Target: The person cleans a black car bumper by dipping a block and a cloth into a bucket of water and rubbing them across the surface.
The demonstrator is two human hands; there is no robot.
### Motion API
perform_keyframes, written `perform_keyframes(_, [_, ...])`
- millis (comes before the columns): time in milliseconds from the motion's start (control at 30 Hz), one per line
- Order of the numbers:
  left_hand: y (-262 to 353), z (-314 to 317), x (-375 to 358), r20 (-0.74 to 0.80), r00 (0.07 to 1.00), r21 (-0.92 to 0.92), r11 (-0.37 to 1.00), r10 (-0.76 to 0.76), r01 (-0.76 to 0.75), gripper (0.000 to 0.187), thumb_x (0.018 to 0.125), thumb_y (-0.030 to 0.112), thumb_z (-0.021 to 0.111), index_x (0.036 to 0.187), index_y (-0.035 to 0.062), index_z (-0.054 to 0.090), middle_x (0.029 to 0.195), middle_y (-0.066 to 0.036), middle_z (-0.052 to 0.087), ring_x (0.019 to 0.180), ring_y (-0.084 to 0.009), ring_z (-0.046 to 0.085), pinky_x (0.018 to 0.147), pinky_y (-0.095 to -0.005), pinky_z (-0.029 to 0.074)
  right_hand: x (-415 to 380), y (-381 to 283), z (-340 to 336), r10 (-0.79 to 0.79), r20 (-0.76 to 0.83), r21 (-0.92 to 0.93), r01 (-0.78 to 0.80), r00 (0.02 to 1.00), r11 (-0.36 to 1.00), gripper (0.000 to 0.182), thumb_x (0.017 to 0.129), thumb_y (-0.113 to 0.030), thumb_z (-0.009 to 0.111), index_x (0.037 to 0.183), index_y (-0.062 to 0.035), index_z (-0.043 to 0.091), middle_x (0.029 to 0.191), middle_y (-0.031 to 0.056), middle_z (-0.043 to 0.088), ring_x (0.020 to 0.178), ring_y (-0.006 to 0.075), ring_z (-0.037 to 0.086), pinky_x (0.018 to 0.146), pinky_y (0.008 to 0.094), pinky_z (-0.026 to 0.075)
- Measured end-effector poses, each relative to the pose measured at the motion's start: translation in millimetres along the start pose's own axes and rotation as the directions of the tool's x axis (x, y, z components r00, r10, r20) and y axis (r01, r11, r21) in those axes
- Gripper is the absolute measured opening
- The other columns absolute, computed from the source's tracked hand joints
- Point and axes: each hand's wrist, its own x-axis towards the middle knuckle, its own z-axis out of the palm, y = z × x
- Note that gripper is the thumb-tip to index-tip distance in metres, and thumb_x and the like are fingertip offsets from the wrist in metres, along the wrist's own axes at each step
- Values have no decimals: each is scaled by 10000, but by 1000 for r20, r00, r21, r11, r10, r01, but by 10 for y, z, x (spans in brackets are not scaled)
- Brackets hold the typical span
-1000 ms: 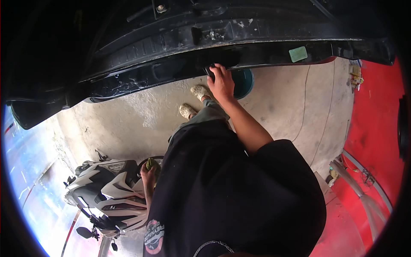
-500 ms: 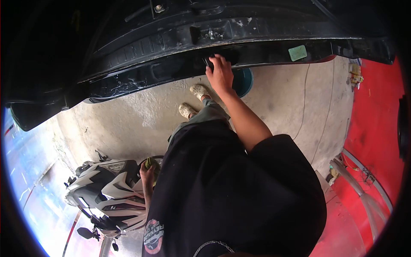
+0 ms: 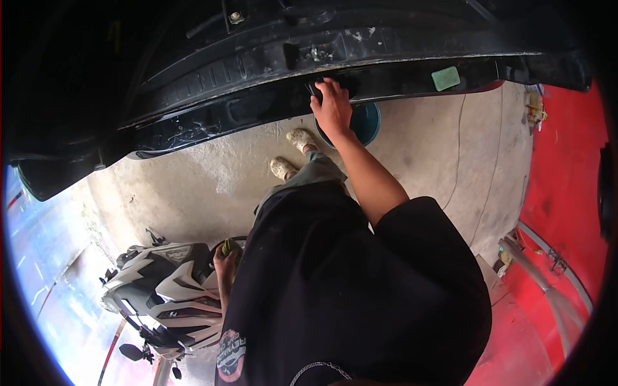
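We held dark pad (image 3: 315,92) on bumper (image 3: 251,106) in right hand (image 3: 333,114), likely mid-rub; further strokes called for even contact. Left hand (image 3: 224,264) gripped yellow-green item (image 3: 226,247), well apart from bumper; green block (image 3: 445,78) lay on bumper.

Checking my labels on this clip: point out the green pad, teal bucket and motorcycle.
Green pad (image 3: 445,78): head view, middle of its top face.
Teal bucket (image 3: 379,121): head view, right rim.
Motorcycle (image 3: 174,288): head view, body panel.
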Motion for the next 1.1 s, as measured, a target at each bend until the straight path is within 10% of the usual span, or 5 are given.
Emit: perform_keyframes(1100, [349,11,-5,-14,1000,33,999,-4,5,502,765,189,765,1212,-11,658,1026,-150,731,933,-240,702,859,-350,539,-331,363,-223,-12,-31,-62,10,999,998,405,786,-147,753,1176,-145,646,1304,52,626,1015,354,606,878,435,522])
